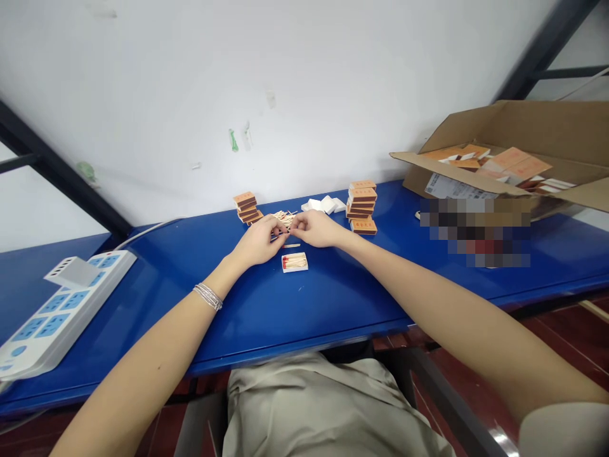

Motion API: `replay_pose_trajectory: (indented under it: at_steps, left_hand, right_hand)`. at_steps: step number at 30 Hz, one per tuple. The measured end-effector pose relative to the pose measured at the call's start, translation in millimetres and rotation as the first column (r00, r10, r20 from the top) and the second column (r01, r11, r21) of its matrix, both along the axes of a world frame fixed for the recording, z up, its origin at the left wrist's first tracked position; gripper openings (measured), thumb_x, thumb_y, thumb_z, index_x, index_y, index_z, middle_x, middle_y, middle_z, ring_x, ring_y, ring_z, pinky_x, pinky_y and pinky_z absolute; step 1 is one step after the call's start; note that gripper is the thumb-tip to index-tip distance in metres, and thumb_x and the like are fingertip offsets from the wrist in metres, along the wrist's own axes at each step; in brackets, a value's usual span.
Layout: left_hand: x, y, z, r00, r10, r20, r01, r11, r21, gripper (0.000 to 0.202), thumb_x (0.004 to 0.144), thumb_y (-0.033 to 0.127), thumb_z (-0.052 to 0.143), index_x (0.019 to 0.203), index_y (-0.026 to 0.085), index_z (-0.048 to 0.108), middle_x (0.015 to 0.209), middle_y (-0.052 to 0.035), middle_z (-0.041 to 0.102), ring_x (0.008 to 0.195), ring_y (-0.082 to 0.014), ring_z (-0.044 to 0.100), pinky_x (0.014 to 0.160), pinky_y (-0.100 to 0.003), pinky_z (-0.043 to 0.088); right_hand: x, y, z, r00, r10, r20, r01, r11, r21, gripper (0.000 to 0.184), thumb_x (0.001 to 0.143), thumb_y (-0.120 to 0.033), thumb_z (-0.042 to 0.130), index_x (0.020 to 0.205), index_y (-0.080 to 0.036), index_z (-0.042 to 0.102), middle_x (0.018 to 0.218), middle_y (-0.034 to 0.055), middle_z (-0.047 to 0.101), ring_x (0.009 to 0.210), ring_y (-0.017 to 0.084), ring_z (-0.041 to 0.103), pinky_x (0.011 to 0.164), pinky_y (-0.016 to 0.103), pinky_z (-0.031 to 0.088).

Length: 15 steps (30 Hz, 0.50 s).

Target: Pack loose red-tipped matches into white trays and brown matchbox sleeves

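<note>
Wooden matches (284, 219) were heaped loosely at the back middle of the blue table (333, 298). A few of them were pinched between the fingertips of the left hand (259, 242) and the right hand (316, 228), which were brought together just in front of the heap. The remaining fingers were curled in, not spread.

The sticks were judged very light, thin and easily snapped, with heads best kept from rubbing. A hold along the bare shafts, several side by side, was judged safest.

One lone match (291, 245) was seen under the hands. One open tray (294, 261), its red heads turned left, was set just nearer. The heap could not be counted.

Two piles of closed boxes were seen, a left stack (247, 207) of about five and a right stack (362, 206) of about seven. Three or four white trays (324, 204) were gathered between them. One carton (514, 146) of further boxes was placed at the right and one power strip (52, 311) at the left.
</note>
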<state>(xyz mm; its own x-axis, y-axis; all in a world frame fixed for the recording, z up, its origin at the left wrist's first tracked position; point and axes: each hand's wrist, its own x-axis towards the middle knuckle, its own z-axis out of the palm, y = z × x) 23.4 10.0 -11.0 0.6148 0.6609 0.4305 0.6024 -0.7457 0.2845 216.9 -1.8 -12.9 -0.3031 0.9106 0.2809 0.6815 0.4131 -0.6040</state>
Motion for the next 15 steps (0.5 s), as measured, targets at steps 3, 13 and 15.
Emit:
replay_pose_trajectory:
  at_steps: [3, 13, 15]
  left_hand:
    - [-3, 3, -0.2, 0.998, 0.060, -0.010, -0.060, 0.998, -0.005, 0.011, 0.084, 0.026, 0.056, 0.085, 0.017, 0.062, 0.082, -0.0035, 0.060, 0.071, -0.0146, 0.055, 0.067, -0.029, 0.044]
    - [2, 13, -4.7, 0.985, 0.158, -0.067, -0.162, 0.985, -0.054, 0.019, 0.081, 0.034, 0.058, 0.075, 0.017, 0.066, 0.075, -0.0041, 0.062, 0.067, -0.0160, 0.054, 0.062, -0.029, 0.042]
    - [4, 14, -5.1, 0.984, 0.165, -0.071, -0.169, 0.984, -0.057, 0.020, 0.081, 0.034, 0.058, 0.074, 0.017, 0.066, 0.074, -0.0040, 0.062, 0.066, -0.0157, 0.054, 0.061, -0.029, 0.042]
  right_hand:
    - [5, 0, 4.0, 0.999, 0.037, 0.024, -0.036, 0.997, -0.068, 0.010, 0.075, -0.022, 0.062, 0.076, -0.014, 0.068, 0.068, 0.0014, 0.065, 0.059, 0.011, 0.054, 0.059, 0.023, 0.039]
    - [16, 8, 2.8, 0.999, -0.009, 0.044, 0.015, 0.988, -0.155, 0.011, 0.073, -0.019, 0.064, 0.079, -0.014, 0.072, 0.070, 0.0029, 0.066, 0.062, 0.012, 0.056, 0.060, 0.023, 0.041]
    - [14, 10, -0.2, 0.997, -0.047, 0.053, 0.050, 0.997, -0.058, 0.011, 0.073, -0.018, 0.063, 0.080, -0.015, 0.071, 0.069, 0.0024, 0.065, 0.063, 0.012, 0.055, 0.062, 0.023, 0.041]
